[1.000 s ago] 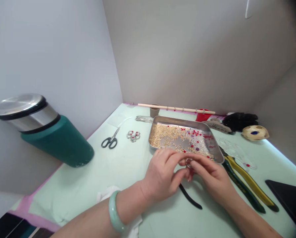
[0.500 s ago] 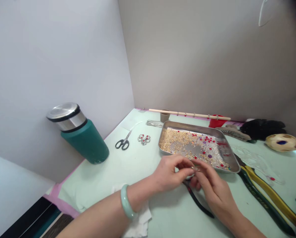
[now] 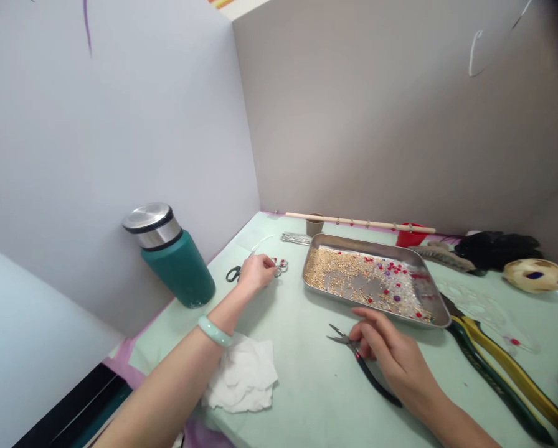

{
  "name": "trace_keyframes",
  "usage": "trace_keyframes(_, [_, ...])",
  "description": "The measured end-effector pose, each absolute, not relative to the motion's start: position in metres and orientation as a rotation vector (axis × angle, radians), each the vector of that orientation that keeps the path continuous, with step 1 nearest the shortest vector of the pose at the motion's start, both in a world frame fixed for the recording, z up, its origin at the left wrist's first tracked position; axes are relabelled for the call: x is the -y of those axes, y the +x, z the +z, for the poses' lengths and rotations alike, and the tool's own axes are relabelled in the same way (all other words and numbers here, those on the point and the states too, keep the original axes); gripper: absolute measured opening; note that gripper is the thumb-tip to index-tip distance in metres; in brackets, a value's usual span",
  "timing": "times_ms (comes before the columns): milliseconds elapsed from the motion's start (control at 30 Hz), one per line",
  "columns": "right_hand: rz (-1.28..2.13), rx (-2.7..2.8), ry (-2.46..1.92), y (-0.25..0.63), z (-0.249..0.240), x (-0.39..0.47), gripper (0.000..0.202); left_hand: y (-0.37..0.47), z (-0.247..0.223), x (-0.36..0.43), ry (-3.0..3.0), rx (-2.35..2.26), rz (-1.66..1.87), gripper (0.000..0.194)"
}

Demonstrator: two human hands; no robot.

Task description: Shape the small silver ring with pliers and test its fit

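My left hand point(image 3: 256, 272), with a pale green bangle point(image 3: 215, 331) on its wrist, reaches over the small wire pieces with red beads point(image 3: 283, 266). Its fingers are pressed together at their edge; whatever they hold is too small to make out. Part of the scissors point(image 3: 233, 274) shows beside this hand. My right hand point(image 3: 385, 348) rests over the black-handled pliers point(image 3: 365, 367), fingers loosely curled and apart. The pliers lie on the table with their jaws slightly parted. Just behind is a metal tray point(image 3: 375, 305) of gold, clear and red beads.
A green bottle point(image 3: 179, 267) stands at the left by the wall. White tissue point(image 3: 244, 376) lies near the front. Large yellow-green pliers point(image 3: 503, 367) are at the right. Behind the tray are a wooden stick point(image 3: 358, 223), a red cup point(image 3: 410, 236) and wires point(image 3: 296, 239).
My hands were together in front of the tray holding something small. My left hand has moved away to the beaded wire pieces; my right hand has loosened beside the pliers.
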State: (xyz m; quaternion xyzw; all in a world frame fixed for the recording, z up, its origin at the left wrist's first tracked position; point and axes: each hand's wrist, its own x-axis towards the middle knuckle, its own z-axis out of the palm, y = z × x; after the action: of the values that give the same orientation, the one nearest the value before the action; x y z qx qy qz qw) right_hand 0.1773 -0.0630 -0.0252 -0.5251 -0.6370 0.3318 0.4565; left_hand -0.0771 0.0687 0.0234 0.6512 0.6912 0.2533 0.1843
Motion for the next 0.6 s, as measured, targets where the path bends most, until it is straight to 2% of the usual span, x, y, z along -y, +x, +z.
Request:
trace_keyframes(167, [0.844,1.623,-1.314,0.180,-0.026,0.063,0.033,-0.079,0.017,-0.068,1.787,-2.005,0.704,0.010])
trace_keyframes(333, [0.835,1.644,-1.324,0.182,-0.026,0.063,0.033,-0.095,0.033,-0.021,1.890,-2.075,0.988,0.015])
trace_keyframes(367, [0.832,1.647,-1.327,0.182,-0.026,0.063,0.033,-0.102,0.035,-0.008,1.901,-2.114,1.108,0.017])
trace_keyframes(433, [0.825,1.647,-1.334,0.181,-0.027,0.063,0.033,-0.120,0.037,0.015,1.955,-2.209,1.695,0.019])
trace_keyframes(500, [0.816,1.636,-1.345,0.180,-0.027,0.063,0.034,-0.142,0.039,0.030,1.876,-2.361,2.136,0.037])
trace_keyframes(600, [0.792,1.601,-1.377,0.179,-0.029,0.063,0.036,-0.171,0.049,0.036,1.726,-2.495,2.341,0.067])
